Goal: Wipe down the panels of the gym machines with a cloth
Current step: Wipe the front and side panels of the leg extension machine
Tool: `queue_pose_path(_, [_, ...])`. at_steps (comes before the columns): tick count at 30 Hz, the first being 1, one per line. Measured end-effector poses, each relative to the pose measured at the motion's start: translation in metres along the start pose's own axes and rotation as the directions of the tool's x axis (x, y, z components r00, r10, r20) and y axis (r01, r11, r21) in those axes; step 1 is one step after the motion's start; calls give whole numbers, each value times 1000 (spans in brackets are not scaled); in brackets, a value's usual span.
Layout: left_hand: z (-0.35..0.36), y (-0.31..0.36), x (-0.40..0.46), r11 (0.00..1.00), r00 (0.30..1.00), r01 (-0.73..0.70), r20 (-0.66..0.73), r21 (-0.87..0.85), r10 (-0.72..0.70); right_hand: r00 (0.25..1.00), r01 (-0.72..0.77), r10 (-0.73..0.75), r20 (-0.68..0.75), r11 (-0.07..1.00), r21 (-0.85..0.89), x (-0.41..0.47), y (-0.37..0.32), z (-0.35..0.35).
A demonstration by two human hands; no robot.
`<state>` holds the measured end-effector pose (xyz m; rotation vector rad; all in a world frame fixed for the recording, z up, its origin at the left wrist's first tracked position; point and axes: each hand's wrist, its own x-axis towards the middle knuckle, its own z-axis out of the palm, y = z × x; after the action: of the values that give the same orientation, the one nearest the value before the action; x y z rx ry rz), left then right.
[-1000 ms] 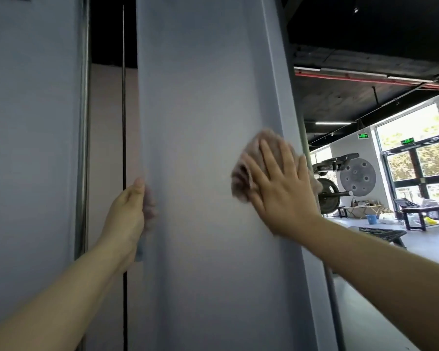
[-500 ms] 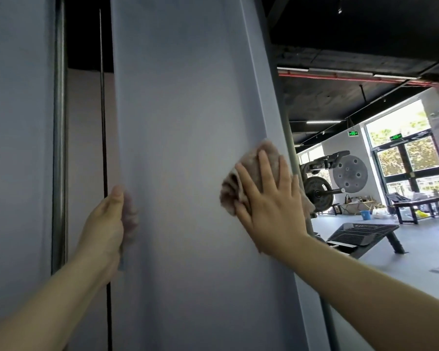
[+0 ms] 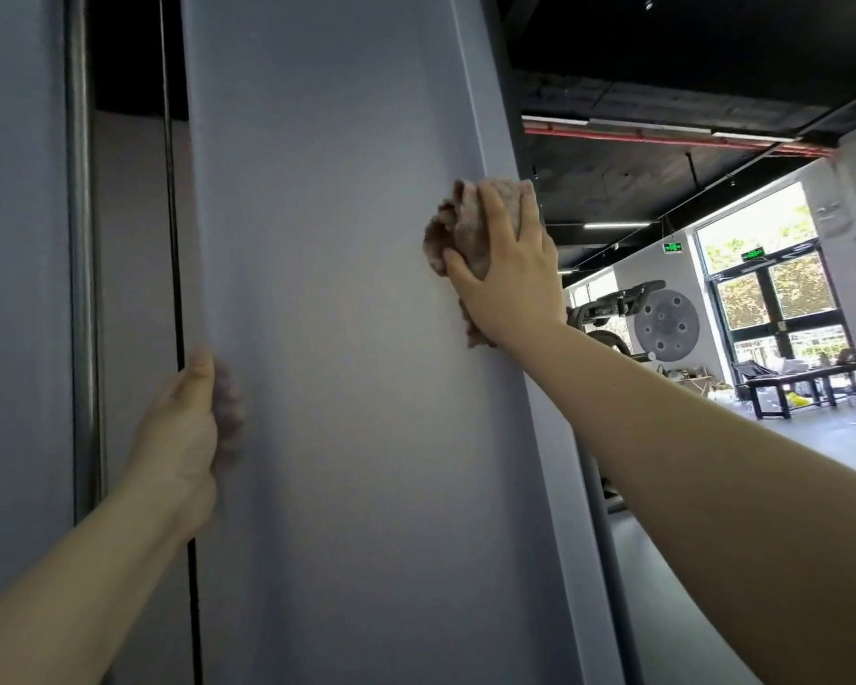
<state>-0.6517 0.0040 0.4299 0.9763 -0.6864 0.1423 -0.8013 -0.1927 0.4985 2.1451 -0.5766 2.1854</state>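
Note:
A tall grey machine panel [image 3: 347, 338] fills the middle of the view. My right hand [image 3: 507, 269] presses a crumpled pinkish-brown cloth [image 3: 458, 224] flat against the panel near its right edge, fingers straight over the cloth. My left hand [image 3: 186, 432] grips the panel's left edge lower down, thumb in front; its fingers wrap behind the edge and show only as a blur through the panel.
A steel guide rod [image 3: 82, 249] and a thin black cable [image 3: 171, 190] run upright left of the panel. Behind at right are a weight machine with a round plate [image 3: 665, 326], a dark bench [image 3: 811, 383], windows and open floor.
My right hand has slid the cloth up and to the right, onto the panel's right edge. My left hand keeps its hold on the left edge. The camera view has shifted.

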Motion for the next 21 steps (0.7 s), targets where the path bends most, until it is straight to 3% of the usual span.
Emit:
queue_pose_path(6, [0,-3,3,1000,999,1,-46,11,-1,988,-147,151,-10,974,170,-31,14,1])
queue_pose_path(17, [5,-2,-1,998,999,-23,-45,58,25,981,-177,159,108,967,184,-198,56,1])
queue_pose_path(21, [4,3,-6,999,999,8,-33,49,-6,978,-154,144,153,986,59,-241,63,-3])
